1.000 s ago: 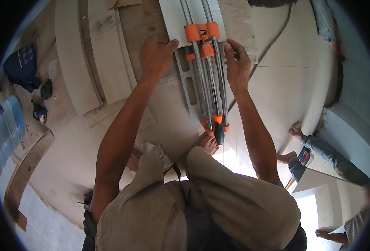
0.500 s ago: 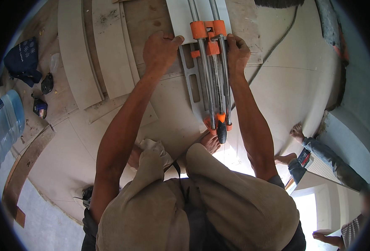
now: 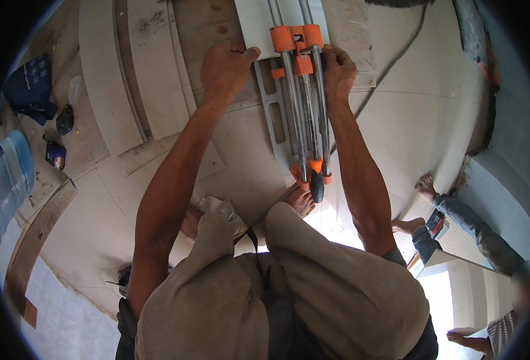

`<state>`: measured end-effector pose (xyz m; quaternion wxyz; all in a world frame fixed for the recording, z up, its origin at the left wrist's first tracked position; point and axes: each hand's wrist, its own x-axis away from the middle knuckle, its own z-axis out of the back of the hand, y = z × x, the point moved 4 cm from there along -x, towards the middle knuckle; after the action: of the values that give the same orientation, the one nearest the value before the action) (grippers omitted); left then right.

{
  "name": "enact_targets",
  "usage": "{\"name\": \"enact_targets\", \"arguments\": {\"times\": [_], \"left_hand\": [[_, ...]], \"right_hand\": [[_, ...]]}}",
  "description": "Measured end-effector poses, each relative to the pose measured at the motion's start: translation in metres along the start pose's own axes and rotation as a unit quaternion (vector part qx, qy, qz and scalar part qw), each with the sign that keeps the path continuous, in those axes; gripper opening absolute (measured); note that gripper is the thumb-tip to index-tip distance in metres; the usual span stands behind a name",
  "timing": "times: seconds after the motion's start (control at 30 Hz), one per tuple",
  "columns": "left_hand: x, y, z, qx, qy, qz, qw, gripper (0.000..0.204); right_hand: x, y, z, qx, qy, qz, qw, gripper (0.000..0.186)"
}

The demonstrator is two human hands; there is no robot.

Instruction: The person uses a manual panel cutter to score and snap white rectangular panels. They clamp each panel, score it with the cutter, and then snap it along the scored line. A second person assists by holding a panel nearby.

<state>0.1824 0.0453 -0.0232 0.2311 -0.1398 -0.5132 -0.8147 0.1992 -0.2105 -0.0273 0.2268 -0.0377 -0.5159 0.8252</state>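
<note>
A white tile (image 3: pixel 255 25) lies in a manual tile cutter (image 3: pixel 271 114), under its twin steel rails. My left hand (image 3: pixel 226 71) pinches the tile's near left corner between thumb and bent fingers. On the opposite side, my right hand (image 3: pixel 338 73) grips the near right corner, close against the rail. Between the two hands sits the cutter's orange carriage (image 3: pixel 283 38). The cutter's black-and-orange handle (image 3: pixel 317 185) points toward me, beside my bare foot (image 3: pixel 301 203). The tile's far end runs out of the picture.
Long cut tile strips (image 3: pixel 157 66) lie at the left, near a blue water bottle (image 3: pixel 13 180), a dark cloth bag (image 3: pixel 31 89) and a tape measure (image 3: pixel 65 120). A cable (image 3: pixel 391 69) crosses the floor at right. Another person's legs (image 3: pixel 469 222) extend in from the right.
</note>
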Motion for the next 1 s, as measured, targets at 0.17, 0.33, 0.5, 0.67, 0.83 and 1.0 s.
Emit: {"name": "enact_targets", "arguments": {"times": [0.17, 0.33, 0.5, 0.67, 0.83, 1.0], "left_hand": [[0.010, -0.012, -0.001, 0.116, 0.059, -0.071, 0.989, 0.034], [0.043, -0.008, -0.010, 0.114, 0.089, -0.127, 0.981, 0.034], [0.045, -0.013, -0.015, 0.110, 0.098, -0.150, 0.978, 0.035], [0.045, -0.001, -0.008, 0.114, 0.102, -0.110, 0.982, 0.031], [0.043, 0.004, -0.004, 0.122, 0.098, -0.078, 0.985, 0.029], [0.045, 0.010, -0.002, 0.111, 0.099, -0.073, 0.986, 0.033]], "right_hand": [[0.003, -0.008, 0.000, 0.040, -0.003, 0.039, 0.998, 0.044], [0.003, -0.005, 0.000, 0.018, -0.016, 0.043, 0.999, 0.045], [0.000, 0.001, 0.000, 0.035, -0.004, 0.055, 0.998, 0.044], [0.003, -0.006, -0.001, 0.042, -0.017, 0.057, 0.997, 0.046], [0.007, -0.013, -0.001, 0.032, -0.055, 0.179, 0.982, 0.031], [-0.006, 0.003, -0.007, 0.046, -0.127, 0.256, 0.957, 0.031]]}}
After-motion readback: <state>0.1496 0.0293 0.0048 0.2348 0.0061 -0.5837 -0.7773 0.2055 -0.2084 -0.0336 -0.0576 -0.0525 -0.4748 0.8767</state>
